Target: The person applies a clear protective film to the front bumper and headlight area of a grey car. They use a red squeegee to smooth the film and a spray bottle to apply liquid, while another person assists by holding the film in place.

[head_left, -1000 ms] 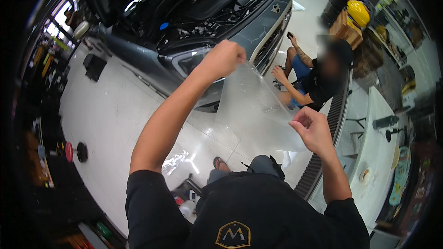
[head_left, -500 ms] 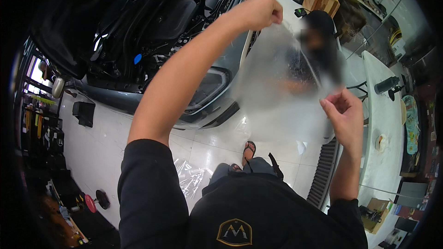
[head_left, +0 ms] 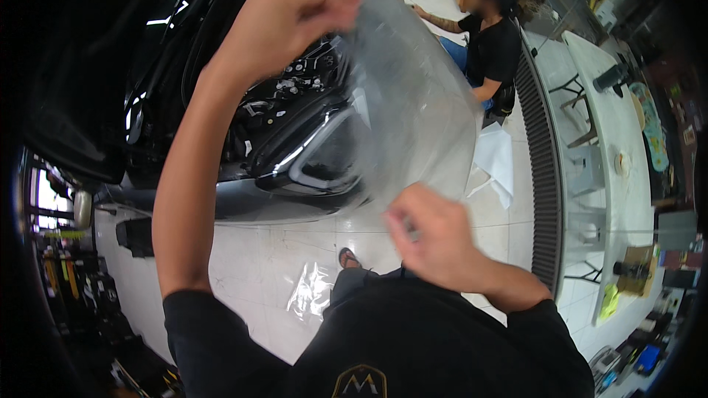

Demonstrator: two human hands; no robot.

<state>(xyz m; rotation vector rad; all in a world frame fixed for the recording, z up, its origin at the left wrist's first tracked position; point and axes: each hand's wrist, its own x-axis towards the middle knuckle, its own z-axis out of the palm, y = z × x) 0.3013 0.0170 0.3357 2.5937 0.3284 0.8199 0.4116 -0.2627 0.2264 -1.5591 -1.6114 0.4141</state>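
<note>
A sheet of clear plastic film point(head_left: 424, 96) hangs stretched between my two hands, in front of the car's headlight point(head_left: 324, 158). My left hand point(head_left: 310, 18) is raised high over the open engine bay, its fingers pinched on the film's upper corner and slightly blurred. Lower down and nearer my body, my right hand point(head_left: 435, 236) is closed at the film's bottom edge, the fingers curled together. Through the film the headlight and the dark grey bumper point(head_left: 287, 205) show faintly. Part of the car's front is hidden behind the film.
A co-worker in black point(head_left: 494, 44) crouches beyond the film by the car's front. White cloth or paper point(head_left: 494, 158) hangs near them. Crumpled clear plastic point(head_left: 311, 291) lies on the floor by my foot. Along the right runs a floor grate point(head_left: 544, 177) and a long white table point(head_left: 623, 199).
Both hands have moved left with the film, the right one also down toward my body. The film now overlaps the headlight. The co-worker is no longer behind it.
</note>
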